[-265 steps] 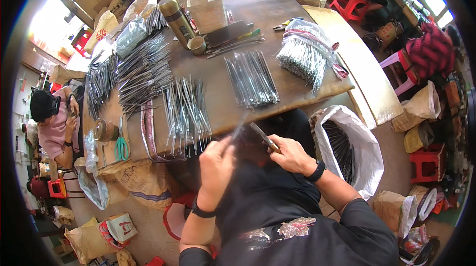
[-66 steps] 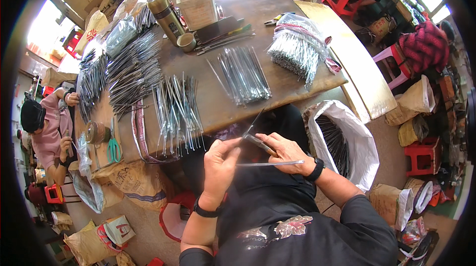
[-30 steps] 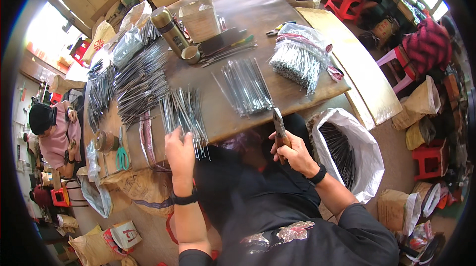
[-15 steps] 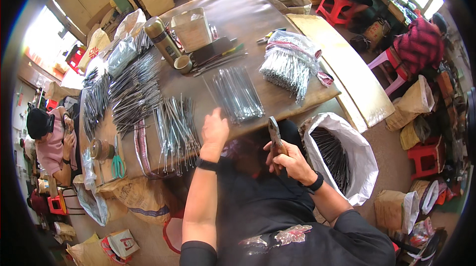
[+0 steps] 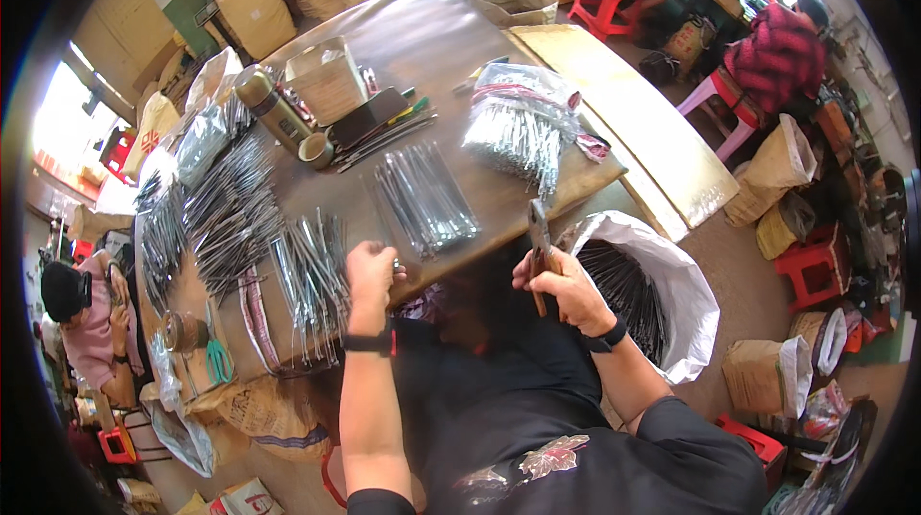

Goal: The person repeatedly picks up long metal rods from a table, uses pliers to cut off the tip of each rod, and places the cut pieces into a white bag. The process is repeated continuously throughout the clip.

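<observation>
Dark metal pliers [image 5: 539, 227], handles partly covered, are gripped by the right hand [image 5: 568, 290]; the left hand [image 5: 370, 273] curls, contents unclear. Lower left of it, a sack [image 5: 273, 416] bears illegible print.

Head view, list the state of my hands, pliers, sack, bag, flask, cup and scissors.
Left hand: fingers curled, grasp unclear.
Right hand: gripping the pliers.
Pliers: held, jaws unclear.
White sack: open, dark strips inside.
Clear bag: partly covering the pale bundle.
Flask: standing, capped.
Cup: open, contents unclear.
Scissors: lying down, blades unclear.
</observation>
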The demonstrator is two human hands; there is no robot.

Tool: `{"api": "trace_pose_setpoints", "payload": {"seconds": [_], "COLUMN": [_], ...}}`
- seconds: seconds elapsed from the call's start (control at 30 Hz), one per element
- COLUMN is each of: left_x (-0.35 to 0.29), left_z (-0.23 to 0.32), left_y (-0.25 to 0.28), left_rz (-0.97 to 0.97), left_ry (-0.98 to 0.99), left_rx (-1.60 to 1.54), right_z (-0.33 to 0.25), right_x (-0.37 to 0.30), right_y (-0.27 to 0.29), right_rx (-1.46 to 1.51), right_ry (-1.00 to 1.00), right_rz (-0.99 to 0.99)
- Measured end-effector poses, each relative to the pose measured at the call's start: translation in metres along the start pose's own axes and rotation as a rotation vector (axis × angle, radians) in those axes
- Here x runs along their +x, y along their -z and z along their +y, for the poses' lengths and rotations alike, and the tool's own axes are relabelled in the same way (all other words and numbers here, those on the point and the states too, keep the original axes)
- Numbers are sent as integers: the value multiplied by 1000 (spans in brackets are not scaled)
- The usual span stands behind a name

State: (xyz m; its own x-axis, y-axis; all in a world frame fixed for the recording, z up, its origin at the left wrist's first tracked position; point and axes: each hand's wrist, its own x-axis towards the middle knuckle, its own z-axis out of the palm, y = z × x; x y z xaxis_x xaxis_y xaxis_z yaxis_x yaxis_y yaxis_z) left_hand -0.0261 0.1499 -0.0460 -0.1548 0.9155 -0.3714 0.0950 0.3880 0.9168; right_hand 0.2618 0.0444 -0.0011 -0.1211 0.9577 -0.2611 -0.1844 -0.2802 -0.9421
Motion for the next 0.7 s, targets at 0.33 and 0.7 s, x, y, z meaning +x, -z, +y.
{"api": "trace_pose_setpoints", "payload": {"seconds": [0.33, 0.7], "left_x": [-88, -123], "left_z": [17, 36], "left_y": [37, 18], "left_rz": [-263, -318], "left_ry": [209, 136], "left_rx": [-795, -742], "right_z": [-10, -18], "right_x": [50, 104], "right_y": [76, 47], "right_rx": [484, -768], "right_ry": [114, 335], "right_rz": [259, 682]}}
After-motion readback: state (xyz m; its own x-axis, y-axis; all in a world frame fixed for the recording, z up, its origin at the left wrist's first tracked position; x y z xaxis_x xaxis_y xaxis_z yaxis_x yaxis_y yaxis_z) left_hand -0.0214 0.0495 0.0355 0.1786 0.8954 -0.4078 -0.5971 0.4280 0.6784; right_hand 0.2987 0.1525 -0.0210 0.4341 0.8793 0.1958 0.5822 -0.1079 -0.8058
